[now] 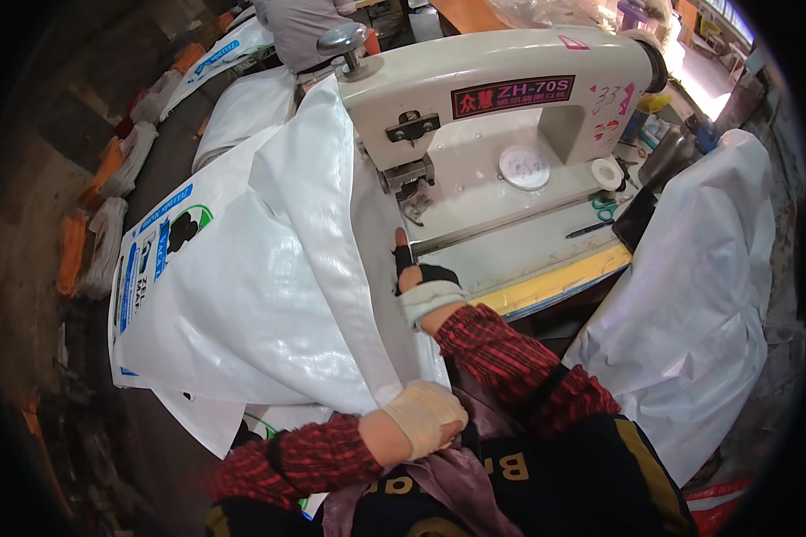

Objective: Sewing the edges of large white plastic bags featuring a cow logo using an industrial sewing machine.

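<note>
A large white woven plastic sack (pixel 269 268) with blue, green and black print lies across the left side. Its long folded edge runs from the sewing machine toward my body. My left hand (pixel 434 416), in a beige covering, is closed at the near end of this edge, close to my waist; its fingertips are hidden. Further forward, my right hand (pixel 419 276), with black cloth and a pale band, lies along the sack's edge, its index finger stretched toward the machine's needle area. A cream industrial sewing machine (pixel 501 89) stands just beyond that hand.
Green-handled scissors (pixel 604 209), a dark pen-like tool (pixel 589 230) and a white tape roll (pixel 607 174) lie on the machine bed. More white sheeting (pixel 681 313) hangs at right. Folded sacks (pixel 246 112) lie behind on the left. Another person (pixel 300 31) is at the far side.
</note>
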The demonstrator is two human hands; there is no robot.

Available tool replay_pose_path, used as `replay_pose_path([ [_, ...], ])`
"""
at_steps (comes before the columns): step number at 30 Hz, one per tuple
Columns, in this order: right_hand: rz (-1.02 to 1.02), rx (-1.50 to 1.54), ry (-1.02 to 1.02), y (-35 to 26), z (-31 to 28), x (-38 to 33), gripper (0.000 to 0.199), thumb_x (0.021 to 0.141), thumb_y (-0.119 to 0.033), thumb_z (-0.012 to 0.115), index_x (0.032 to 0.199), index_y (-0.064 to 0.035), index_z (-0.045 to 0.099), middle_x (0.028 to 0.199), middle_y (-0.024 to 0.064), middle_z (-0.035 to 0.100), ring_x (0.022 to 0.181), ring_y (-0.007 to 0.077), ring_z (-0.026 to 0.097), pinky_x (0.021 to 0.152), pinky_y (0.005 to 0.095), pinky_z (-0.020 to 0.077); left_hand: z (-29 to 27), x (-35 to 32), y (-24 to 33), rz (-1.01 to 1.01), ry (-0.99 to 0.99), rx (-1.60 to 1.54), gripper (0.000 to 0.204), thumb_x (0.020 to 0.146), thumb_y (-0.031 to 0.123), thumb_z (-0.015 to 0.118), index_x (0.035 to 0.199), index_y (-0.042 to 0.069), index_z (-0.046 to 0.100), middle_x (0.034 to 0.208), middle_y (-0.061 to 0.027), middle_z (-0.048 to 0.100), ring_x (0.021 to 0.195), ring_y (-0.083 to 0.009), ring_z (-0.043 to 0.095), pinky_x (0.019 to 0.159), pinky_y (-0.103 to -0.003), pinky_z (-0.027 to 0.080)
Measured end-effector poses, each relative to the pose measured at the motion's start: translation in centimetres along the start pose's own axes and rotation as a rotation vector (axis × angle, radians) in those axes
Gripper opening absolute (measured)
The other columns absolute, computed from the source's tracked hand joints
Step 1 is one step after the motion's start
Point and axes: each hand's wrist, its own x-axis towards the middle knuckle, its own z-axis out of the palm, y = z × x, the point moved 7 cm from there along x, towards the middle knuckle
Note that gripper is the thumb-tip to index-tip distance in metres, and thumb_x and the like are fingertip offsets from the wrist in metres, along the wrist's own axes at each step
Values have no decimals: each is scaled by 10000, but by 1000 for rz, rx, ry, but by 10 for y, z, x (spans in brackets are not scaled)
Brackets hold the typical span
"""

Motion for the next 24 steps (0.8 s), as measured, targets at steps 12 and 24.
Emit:
replay_pose_path([
  [12,-238,170,189,8,-52,-9,526,869,-228,502,1371,-194,348,888,201,639,802,319,628,719,385,481,-72,41,-74,-187,18,233,121,672,223,694,761,141,695,779,-58,666,785,-278,647,659,-371,514],
  [24,-108,673,171,43,-42,-20,446,856,-89,523,1289,-186,477,672,64,567,515,122,492,495,301,409,-167,9,-263,-729,326,562,128,701,247,603,729,177,707,746,-78,664,707,-251,643,616,-365,476],
])
